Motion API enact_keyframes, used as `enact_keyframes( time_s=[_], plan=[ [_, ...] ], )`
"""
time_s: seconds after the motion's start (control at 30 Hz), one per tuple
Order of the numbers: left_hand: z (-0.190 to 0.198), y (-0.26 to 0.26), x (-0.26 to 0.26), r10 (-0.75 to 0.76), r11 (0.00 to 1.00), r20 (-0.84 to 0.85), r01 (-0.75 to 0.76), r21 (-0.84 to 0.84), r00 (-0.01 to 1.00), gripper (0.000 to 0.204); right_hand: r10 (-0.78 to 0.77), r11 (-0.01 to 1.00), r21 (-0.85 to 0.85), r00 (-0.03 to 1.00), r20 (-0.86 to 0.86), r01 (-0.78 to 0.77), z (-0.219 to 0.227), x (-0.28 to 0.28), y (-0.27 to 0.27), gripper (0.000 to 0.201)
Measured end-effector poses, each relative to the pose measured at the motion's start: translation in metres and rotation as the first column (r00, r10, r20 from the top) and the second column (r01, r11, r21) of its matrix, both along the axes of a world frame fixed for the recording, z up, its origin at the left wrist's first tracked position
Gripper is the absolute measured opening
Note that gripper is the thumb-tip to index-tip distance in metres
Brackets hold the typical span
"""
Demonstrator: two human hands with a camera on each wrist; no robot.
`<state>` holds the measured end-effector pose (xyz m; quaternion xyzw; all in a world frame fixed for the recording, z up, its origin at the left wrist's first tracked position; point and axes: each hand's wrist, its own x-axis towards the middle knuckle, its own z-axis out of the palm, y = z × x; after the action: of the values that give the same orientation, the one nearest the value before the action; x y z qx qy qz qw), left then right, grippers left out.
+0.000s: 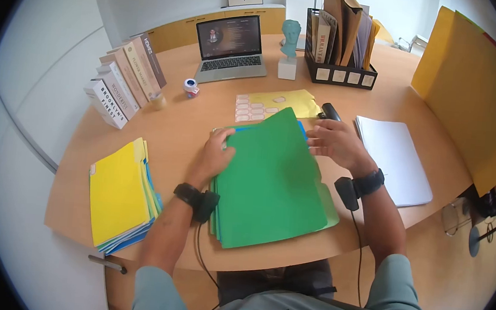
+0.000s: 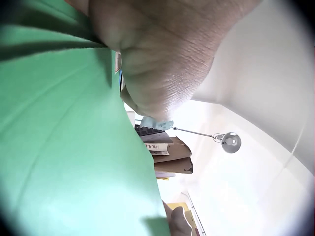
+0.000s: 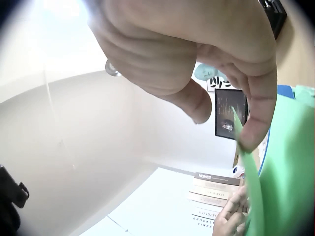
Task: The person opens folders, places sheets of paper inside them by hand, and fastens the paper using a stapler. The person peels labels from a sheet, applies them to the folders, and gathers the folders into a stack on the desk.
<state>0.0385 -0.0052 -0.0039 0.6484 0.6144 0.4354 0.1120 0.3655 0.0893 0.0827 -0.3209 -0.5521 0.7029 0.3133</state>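
The left hand (image 1: pixel 212 159) curls round the left edge of the green cardboard folder (image 1: pixel 275 184), stacked on the light-wood bench (image 1: pixel 174 119), apparently to steady it, while the right hand (image 1: pixel 343 145), partly open, thumb clear, touches the opposite edge by fingertip, likely as a guide.

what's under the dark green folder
A blue edge shows at the top, and a pale green edge at the lower right. The rest is covered by the dark green folder, so I can't tell how many there are.
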Motion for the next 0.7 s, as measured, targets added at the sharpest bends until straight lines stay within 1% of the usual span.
enact_keyframes(
  time_s=[0.03,0.07,0.13,0.17,0.23,0.27,0.3,0.37,0.4,0.43,0.47,0.5,0.53,0.57,0.6,0.63,0.67,0.7],
  plan=[
    [0.000,0.000,0.000,0.009,1.000,-0.012,-0.009,0.020,1.000,0.047,0.016,1.000,0.001,1.000,-0.014,-0.016,0.005,-0.004,-0.003,0.033],
    [0.000,0.001,0.000,0.018,0.999,-0.026,-0.017,0.040,1.000,0.048,0.094,0.994,0.056,0.995,0.037,-0.096,0.004,-0.010,0.000,0.033],
    [-0.002,0.006,0.001,0.023,1.000,0.233,-0.020,-0.017,0.972,0.048,0.239,0.954,0.150,0.960,0.147,-0.260,0.003,-0.023,0.012,0.031],
    [-0.003,0.009,-0.001,0.032,0.999,0.356,-0.017,-0.045,0.934,0.049,0.246,0.944,0.191,0.959,0.142,-0.270,0.014,-0.032,0.009,0.031],
    [-0.002,0.014,-0.009,-0.030,0.999,0.526,0.011,0.039,0.850,0.048,0.262,0.918,0.272,0.956,0.131,-0.289,0.041,-0.049,-0.004,0.032],
    [-0.001,0.015,-0.014,-0.067,0.996,0.600,0.022,0.082,0.797,0.047,0.298,0.907,0.275,0.948,0.116,-0.319,0.057,-0.058,-0.012,0.034],
    [-0.003,0.017,-0.018,-0.103,0.991,0.653,0.022,0.132,0.750,0.048,0.331,0.896,0.279,0.938,0.101,-0.346,0.073,-0.067,-0.020,0.036],
    [-0.005,0.022,-0.026,-0.188,0.973,0.741,0.018,0.230,0.644,0.050,0.399,0.854,0.327,0.912,0.090,-0.406,0.091,-0.084,-0.036,0.041],
    [-0.004,0.022,-0.033,-0.228,0.973,0.775,0.107,0.205,0.589,0.047,0.436,0.818,0.370,0.894,0.098,-0.440,0.096,-0.093,-0.043,0.044],
    [0.009,0.016,-0.023,-0.170,0.984,0.762,0.073,0.160,0.625,0.044,0.471,0.779,0.413,0.875,0.110,-0.472,0.100,-0.101,-0.047,0.047],
    [0.035,0.002,-0.004,-0.112,0.992,0.744,0.035,0.118,0.658,0.042,0.496,0.760,0.423,0.861,0.112,-0.493,0.101,-0.108,-0.049,0.049],
    [0.048,-0.007,0.006,-0.052,0.997,0.723,-0.005,0.077,0.688,0.040,0.520,0.740,0.433,0.846,0.116,-0.515,0.100,-0.115,-0.050,0.051],
    [0.047,-0.007,0.001,0.027,0.999,0.646,-0.038,0.003,0.763,0.039,0.545,0.717,0.444,0.829,0.121,-0.537,0.099,-0.119,-0.050,0.053],
    [0.046,-0.012,0.017,-0.131,0.990,0.938,-0.007,0.141,0.322,0.036,0.569,0.723,0.422,0.818,0.084,-0.547,0.095,-0.120,-0.050,0.053],
    [0.036,-0.009,0.009,-0.190,0.981,0.926,0.035,0.189,0.326,0.037,0.591,0.727,0.400,0.805,0.048,-0.558,0.090,-0.121,-0.050,0.054],
    [0.016,-0.003,-0.008,-0.280,0.960,0.915,0.083,0.268,0.290,0.037,0.610,0.731,0.378,0.792,0.012,-0.568,0.086,-0.121,-0.051,0.054],
    [0.000,0.003,-0.022,-0.382,0.923,0.894,0.132,0.360,0.234,0.037,0.636,0.710,0.373,0.771,0.021,-0.597,0.085,-0.115,-0.050,0.053],
    [-0.011,0.006,-0.036,-0.467,0.881,0.861,0.188,0.434,0.199,0.038,0.640,0.669,0.420,0.763,0.094,-0.613,0.086,-0.107,-0.051,0.052]
  ],
)
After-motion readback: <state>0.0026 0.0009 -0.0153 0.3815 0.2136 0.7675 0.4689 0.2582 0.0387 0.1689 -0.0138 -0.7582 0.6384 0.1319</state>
